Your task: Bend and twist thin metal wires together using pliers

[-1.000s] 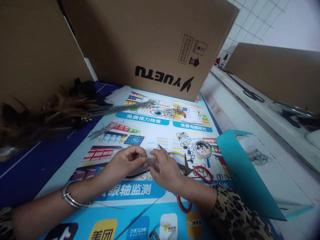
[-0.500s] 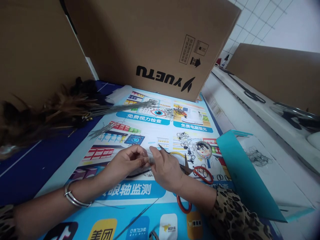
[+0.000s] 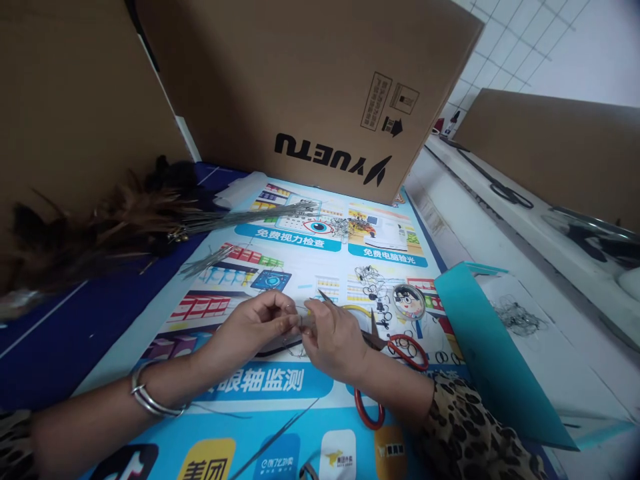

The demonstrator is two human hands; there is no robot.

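My left hand [image 3: 255, 328] and my right hand [image 3: 336, 337] meet fingertip to fingertip over the printed mat. Between them runs a thin wire [image 3: 301, 308], pinched on both sides; its ends are hidden by the fingers. Just right of my right hand lie red-handled scissors [image 3: 407, 351] with dark blades. A yellow-handled tool [image 3: 357, 309] with a pointed tip sits behind that hand, partly covered. Another red handle loop [image 3: 369, 412] shows below my right wrist. Tangled fine wire [image 3: 369, 275] and small black rings [image 3: 383, 317] are scattered beyond, beside a round cartoon-faced tin [image 3: 409, 302].
Bundles of thin wires [image 3: 265, 213] and brown feathers [image 3: 95, 230] lie at the left. A large cardboard box [image 3: 310, 87] stands at the back. On the right, a teal folded card [image 3: 495, 353] borders a white surface with a wire tangle [image 3: 517, 317].
My right thumb has bent and lowered toward the left fingertips, and more of the thin wire shows between the hands. The left hand stays nearly still.
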